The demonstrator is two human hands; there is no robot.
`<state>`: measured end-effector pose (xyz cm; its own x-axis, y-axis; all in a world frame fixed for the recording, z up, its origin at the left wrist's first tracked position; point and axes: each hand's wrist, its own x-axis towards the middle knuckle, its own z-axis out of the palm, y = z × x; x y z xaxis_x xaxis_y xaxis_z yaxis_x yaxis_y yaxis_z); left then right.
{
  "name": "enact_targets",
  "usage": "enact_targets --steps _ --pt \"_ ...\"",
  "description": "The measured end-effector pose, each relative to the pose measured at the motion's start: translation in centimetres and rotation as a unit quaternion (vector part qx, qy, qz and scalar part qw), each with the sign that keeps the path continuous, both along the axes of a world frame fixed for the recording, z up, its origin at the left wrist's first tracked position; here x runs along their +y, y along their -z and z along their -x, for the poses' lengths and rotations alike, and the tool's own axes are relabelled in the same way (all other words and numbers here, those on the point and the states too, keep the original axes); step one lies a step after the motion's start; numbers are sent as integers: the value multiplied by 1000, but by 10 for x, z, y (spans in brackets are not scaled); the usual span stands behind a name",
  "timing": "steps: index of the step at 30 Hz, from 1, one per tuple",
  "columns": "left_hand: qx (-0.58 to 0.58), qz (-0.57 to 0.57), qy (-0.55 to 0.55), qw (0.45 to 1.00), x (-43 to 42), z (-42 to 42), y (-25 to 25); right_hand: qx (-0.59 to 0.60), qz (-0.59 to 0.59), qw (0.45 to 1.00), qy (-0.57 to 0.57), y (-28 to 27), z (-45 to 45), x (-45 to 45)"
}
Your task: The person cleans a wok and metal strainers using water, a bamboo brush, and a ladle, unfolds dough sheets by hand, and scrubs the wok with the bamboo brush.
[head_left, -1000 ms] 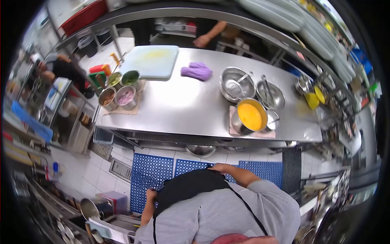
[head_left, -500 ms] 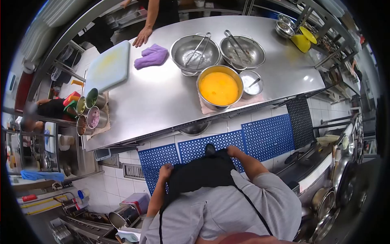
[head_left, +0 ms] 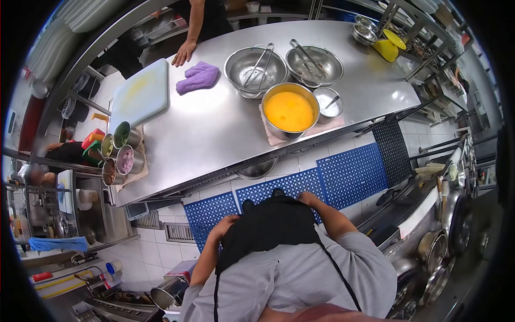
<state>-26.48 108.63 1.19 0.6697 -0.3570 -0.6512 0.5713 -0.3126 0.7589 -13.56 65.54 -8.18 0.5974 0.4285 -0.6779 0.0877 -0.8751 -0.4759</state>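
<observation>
I stand before a steel table, my hands low at the two sides of my black apron [head_left: 268, 228]. My left hand [head_left: 225, 222] is closed on the apron's left edge. On the other side, my right hand [head_left: 307, 199] is closed at its right edge, with the fingertips partly hidden. Neither hand touches anything on the table. Nearest on the tabletop is a steel pot of orange-yellow liquid [head_left: 289, 110], on a pinkish cloth [head_left: 274, 140]. Beside it stands a small steel pot with white contents [head_left: 329, 103] and a utensil handle.
Two steel colanders [head_left: 256, 70] [head_left: 315, 64] hold metal utensils. Left of them lie a purple cloth [head_left: 198, 78] and a white cutting board [head_left: 140, 92]. Several steel containers of chopped food [head_left: 127, 160] stand at the left corner. Another person's hand [head_left: 184, 52] rests on the far edge. Blue mats [head_left: 351, 174] cover the floor.
The view has shifted slightly, so the table appears turned a little. My left hand has come closer to the apron's side. A second shoe tip now shows; the other person's hand stays on the table.
</observation>
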Motion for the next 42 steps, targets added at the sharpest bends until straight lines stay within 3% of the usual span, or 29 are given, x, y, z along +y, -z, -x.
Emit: enact_targets --steps 4,6,8,9,10,14,16,20,23,27,32,33,36,37,41,42 --pt "36 38 5 999 1 -25 -75 49 138 989 1 21 36 -34" --pt "3 73 -18 997 -10 -35 -104 -27 143 988 -57 98 56 -55" --pt "-64 112 71 989 -30 -59 -142 -1 108 994 34 42 48 -38" --pt "-95 137 121 979 -42 -72 -160 26 96 990 97 -23 40 -17" --pt "-124 171 167 963 -55 -84 -178 29 102 983 150 -21 38 -9" --pt "-195 274 316 887 -113 -120 -217 -48 26 988 144 -11 29 17" --pt "-191 297 363 862 -143 -137 -218 -36 -2 989 145 -44 24 28" --pt "-110 189 436 873 -206 -170 -201 5 -56 992 113 -21 18 10" --pt "-61 126 434 890 -265 -190 -204 -9 -68 984 163 -11 15 -42" --pt "-75 103 458 880 -349 -209 -202 -4 -33 935 353 -17 16 -147" --pt "-79 66 530 841 -456 -218 -206 -27 -1 883 468 -22 28 -252" --pt "-93 67 557 822 -475 -223 -209 -87 -14 854 514 -2 34 -263" --pt "-70 64 606 789 -526 -229 -200 -50 -84 765 637 -25 43 -287" --pt "-55 54 614 786 -540 -234 -196 -67 -30 774 630 -17 45 -290" --pt "-38 83 649 755 -606 -254 -183 11 -22 737 675 -1 75 -289" --pt "-33 83 663 744 -624 -263 -184 12 -9 762 647 8 85 -289"
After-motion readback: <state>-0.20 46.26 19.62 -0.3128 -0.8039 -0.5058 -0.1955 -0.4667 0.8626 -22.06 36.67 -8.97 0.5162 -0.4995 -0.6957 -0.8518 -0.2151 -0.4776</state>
